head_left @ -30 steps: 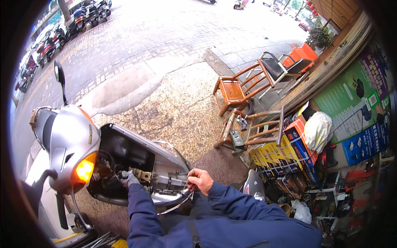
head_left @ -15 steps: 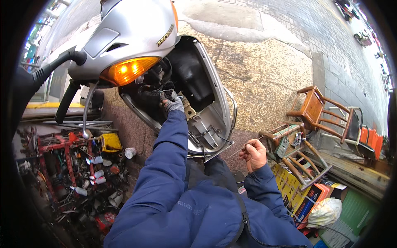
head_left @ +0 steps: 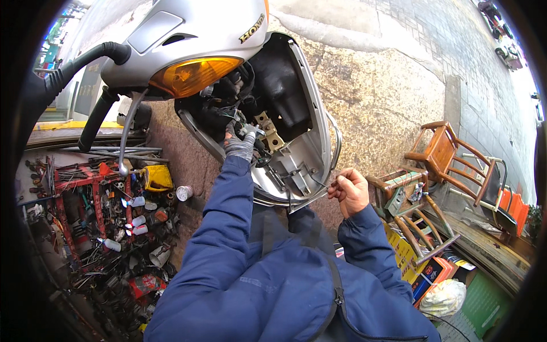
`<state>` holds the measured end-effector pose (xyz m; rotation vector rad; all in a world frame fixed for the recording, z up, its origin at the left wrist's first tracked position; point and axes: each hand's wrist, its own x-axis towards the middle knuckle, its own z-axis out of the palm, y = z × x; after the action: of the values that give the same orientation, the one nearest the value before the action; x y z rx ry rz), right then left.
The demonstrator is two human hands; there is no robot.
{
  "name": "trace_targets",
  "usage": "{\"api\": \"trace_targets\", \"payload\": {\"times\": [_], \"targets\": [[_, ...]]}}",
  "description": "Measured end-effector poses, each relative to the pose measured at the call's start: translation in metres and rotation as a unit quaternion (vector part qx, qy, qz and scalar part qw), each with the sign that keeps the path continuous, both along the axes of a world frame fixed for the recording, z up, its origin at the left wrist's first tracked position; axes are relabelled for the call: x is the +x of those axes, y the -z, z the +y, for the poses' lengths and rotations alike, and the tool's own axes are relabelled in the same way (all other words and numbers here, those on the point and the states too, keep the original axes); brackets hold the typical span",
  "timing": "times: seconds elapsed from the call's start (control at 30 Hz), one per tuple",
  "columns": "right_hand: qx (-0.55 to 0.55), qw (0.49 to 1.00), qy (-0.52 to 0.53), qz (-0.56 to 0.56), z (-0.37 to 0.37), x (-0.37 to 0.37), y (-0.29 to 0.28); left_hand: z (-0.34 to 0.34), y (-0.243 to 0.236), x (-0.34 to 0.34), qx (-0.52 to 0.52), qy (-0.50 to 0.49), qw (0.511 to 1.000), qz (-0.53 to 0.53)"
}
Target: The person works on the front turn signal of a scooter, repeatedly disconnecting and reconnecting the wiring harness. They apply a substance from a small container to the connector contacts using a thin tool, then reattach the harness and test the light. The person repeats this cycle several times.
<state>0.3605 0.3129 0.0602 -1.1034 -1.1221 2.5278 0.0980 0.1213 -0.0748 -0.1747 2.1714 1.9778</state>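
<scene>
A silver scooter [head_left: 205, 34] stands before me, with an amber turn signal [head_left: 194, 77] that is unlit. Below it the body shell [head_left: 327, 114] is open, showing a black inner housing [head_left: 279, 80], dark wiring [head_left: 228, 108] and a tan metal bracket [head_left: 269, 132]. My left hand [head_left: 240, 143], in a grey glove, reaches into this cavity with its fingers curled among the wiring, left of the bracket. What they grip is hidden. Bare and pinched, my right hand [head_left: 348, 192] is held just right of the shell's lower edge; anything in the pinch is too thin to name.
At left a red rack [head_left: 94, 199] is crowded with tools and bottles, near a yellow container [head_left: 156, 178] and a white cup [head_left: 184, 193]. Wooden chairs [head_left: 441, 151] stand at right, above boxes [head_left: 434, 276] and a white bundle [head_left: 444, 297]. A brake lever [head_left: 126, 137] juts out.
The amber signal was lit and is now dark. My view has shifted, so the scooter appears farther right. My left hand stays in the cavity; my right hand stays pinched beside the shell.
</scene>
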Motion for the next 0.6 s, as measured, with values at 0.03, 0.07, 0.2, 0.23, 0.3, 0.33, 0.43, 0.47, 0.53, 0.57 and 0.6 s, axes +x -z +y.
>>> {"api": "trace_targets", "payload": {"times": [0.03, 0.07, 0.2, 0.23, 0.3, 0.33, 0.43, 0.47, 0.53, 0.57, 0.6], "targets": [[-0.011, 1.0, -0.002, -0.002, -0.003, -0.003, 0.0, -0.004, -0.005, 0.0, 0.012, -0.008, 1.0, -0.025], [-0.014, 1.0, -0.003, -0.009, -0.007, -0.007, -0.001, -0.009, -0.011, -0.003, 0.016, -0.004, 1.0, -0.023], [-0.034, 0.999, 0.012, 0.02, -0.021, -0.032, -0.005, -0.022, -0.029, -0.004, 0.262, 0.012, 0.957, -0.122], [-0.042, 0.999, 0.015, 0.029, -0.024, -0.041, -0.006, -0.022, -0.029, -0.002, 0.305, -0.032, 0.938, -0.164], [-0.056, 0.997, 0.021, 0.045, -0.031, -0.058, -0.009, -0.022, -0.026, -0.007, 0.413, -0.056, 0.868, -0.271], [-0.056, 0.998, 0.0, 0.031, -0.034, -0.067, -0.01, -0.022, -0.023, -0.011, 0.454, -0.078, 0.809, -0.365], [-0.073, 0.995, 0.003, 0.062, -0.045, -0.088, -0.017, -0.019, -0.011, -0.015, 0.426, -0.091, 0.832, -0.343], [-0.076, 0.995, 0.003, 0.061, -0.049, -0.093, -0.019, -0.024, -0.012, -0.018, 0.509, -0.047, 0.77, -0.382], [-0.08, 0.995, 0.03, 0.052, -0.058, -0.103, -0.023, -0.028, -0.018, -0.016, 0.64, 0.034, 0.631, -0.437], [-0.088, 0.994, 0.044, 0.053, -0.062, -0.107, -0.024, -0.032, -0.025, -0.015, 0.647, 0.091, 0.622, -0.432], [-0.081, 0.994, 0.052, 0.043, -0.065, -0.111, -0.024, -0.031, -0.033, -0.009, 0.619, 0.095, 0.692, -0.359]]}}
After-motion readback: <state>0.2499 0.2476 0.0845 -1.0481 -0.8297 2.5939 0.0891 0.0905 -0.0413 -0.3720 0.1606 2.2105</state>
